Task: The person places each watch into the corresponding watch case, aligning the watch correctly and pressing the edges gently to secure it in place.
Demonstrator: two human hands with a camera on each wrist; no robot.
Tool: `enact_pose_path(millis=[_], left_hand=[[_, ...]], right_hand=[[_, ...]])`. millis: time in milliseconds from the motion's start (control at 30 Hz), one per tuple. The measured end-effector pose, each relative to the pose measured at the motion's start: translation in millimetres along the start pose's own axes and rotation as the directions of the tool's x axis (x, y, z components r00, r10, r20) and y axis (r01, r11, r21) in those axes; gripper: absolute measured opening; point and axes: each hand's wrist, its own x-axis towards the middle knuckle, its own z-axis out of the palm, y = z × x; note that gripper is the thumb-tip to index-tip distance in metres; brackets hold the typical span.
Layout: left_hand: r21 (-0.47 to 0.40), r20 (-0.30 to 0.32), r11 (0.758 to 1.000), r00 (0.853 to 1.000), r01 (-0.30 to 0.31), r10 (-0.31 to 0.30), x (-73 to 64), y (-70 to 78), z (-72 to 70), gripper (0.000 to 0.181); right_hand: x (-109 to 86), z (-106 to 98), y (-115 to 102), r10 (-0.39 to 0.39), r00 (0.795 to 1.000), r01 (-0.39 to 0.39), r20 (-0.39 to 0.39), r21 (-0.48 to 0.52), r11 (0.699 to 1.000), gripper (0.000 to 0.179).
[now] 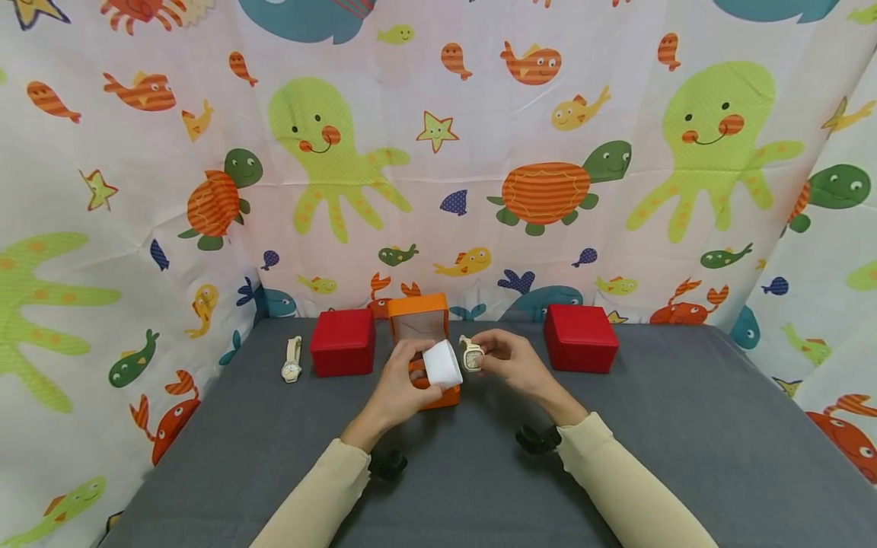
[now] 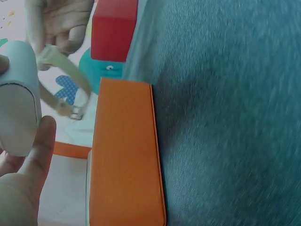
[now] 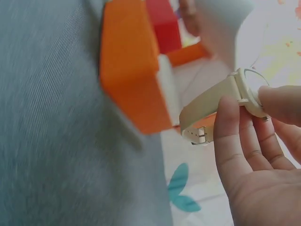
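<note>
One slip by the right hand (image 1: 508, 359) pinching the cream-strapped wristwatch (image 1: 472, 358) could drop it, while the left hand (image 1: 399, 387) grips a white rounded cushion (image 1: 442, 364).

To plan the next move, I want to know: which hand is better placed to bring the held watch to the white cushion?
Probably the right hand: it pinches the watch, close to the white cushion. The left hand is occupied, holding that cushion.
</note>
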Motion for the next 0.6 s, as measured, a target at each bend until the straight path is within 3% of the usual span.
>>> enact_pose_path(millis=[233,467,600], left_hand=[[-0.023,0.076,1.000,0.997,0.017,-0.015,-5.8,-0.9,4.9,0.060],[-0.068,0.128,0.998,0.992,-0.005,0.014,-7.4,0.4,4.4,0.064],[-0.025,0.107,1.000,0.994,0.000,0.003,-7.7,0.2,3.6,0.066]], right_hand=[[-7.0,1.4,-14.8,-0.026,0.999,0.021,0.043,0.120,0.993,0.032],[-11.5,2.2,-21.4,-0.013,0.991,0.001,0.131,0.093,0.996,0.028],[-12.2,3.9,-23.1,-0.003,0.986,-0.008,0.167,0.068,0.998,0.027]])
